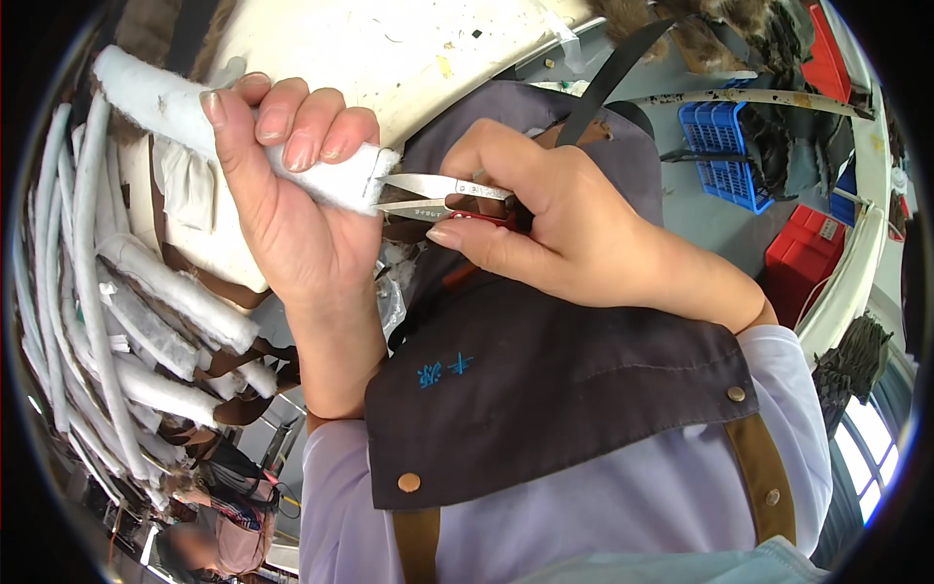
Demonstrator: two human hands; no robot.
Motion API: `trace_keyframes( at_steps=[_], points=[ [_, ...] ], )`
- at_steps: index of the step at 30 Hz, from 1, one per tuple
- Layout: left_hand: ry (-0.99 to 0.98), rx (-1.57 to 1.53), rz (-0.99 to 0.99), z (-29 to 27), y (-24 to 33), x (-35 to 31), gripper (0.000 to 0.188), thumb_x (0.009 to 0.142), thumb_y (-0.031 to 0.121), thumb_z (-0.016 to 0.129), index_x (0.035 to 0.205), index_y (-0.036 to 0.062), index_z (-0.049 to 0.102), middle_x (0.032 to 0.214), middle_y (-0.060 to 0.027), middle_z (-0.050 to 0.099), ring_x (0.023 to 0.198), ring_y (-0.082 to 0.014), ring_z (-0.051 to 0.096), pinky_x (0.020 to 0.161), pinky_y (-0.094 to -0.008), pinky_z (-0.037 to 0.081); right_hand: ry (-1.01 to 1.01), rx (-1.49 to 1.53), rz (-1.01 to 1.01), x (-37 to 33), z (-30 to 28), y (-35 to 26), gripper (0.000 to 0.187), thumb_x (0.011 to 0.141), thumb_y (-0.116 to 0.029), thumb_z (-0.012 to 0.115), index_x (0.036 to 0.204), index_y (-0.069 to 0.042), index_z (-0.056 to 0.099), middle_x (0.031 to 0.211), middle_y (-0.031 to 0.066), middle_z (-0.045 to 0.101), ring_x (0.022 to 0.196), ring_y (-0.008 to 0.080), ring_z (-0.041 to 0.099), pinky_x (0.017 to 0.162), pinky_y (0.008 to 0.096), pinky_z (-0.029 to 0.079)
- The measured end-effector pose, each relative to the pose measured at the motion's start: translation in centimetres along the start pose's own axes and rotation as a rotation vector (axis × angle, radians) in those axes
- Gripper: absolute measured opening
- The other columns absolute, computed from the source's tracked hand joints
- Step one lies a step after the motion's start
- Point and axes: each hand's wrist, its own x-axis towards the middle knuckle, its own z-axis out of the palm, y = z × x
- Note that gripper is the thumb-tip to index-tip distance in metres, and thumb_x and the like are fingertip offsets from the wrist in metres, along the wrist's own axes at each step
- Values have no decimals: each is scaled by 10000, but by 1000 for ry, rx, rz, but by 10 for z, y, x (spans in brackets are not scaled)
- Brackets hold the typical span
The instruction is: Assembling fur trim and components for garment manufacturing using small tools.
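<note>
My left hand (309,161) is wrapped round a fluffy white tube of padding (161,100), which slants from the upper left down toward the middle. The tube's cut end pokes out past my fingers. In my right hand (564,214) is a pair of small thread snips (452,193), with metal blades and red on the lower handle. Their blades stand apart, and the tips touch or nearly touch the end of the tube near a dark stitched line. My right palm hides the rear of the snips.
Several more white padded rolls (180,297) hang in a bunch at the left. A pale work table (389,49) with specks lies beyond my hands. Blue plastic crate (720,151), red bin (806,255) and dark furry pieces (851,365) are at the right. Another person (238,526) is at lower left.
</note>
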Motion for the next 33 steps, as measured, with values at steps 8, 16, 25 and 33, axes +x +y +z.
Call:
trace_keyframes(
  at_steps=[8, 16, 25, 33],
  points=[
    [-57, -92, -6, 2, -1, -3, 184, 899, 210, 524, 917, 38, 464, 691, 4, 426, 582, -87, 409, 583, -241, 353, 80, -233, -183, -2, 0, 8, 123, 842, -117, 579, 873, -9, 527, 651, 121, 522, 553, 272, 522, 510, 316, 400],
    [-39, 155, 82, 6, -16, -8, 265, 916, 354, 475, 914, 92, 511, 640, 46, 415, 530, -60, 361, 515, -219, 323, 66, -135, -136, 0, 4, 8, 130, 853, -120, 562, 885, 1, 528, 663, 137, 524, 577, 281, 510, 533, 324, 404],
    [-89, -20, 38, 6, -6, -6, 255, 891, 290, 530, 877, 47, 456, 614, 18, 410, 501, -78, 389, 533, -227, 350, 51, -169, -112, -9, -3, 1, 114, 852, -111, 555, 869, 1, 537, 630, 130, 520, 554, 283, 502, 524, 327, 396],
    [-39, 57, 76, 12, -15, -7, 299, 904, 394, 468, 864, 100, 503, 583, 41, 394, 476, -65, 359, 496, -214, 316, 159, -142, -199, -4, 2, 5, 157, 808, -126, 568, 784, 18, 511, 537, 195, 495, 555, 378, 532, 501, 419, 406]
  ],
)
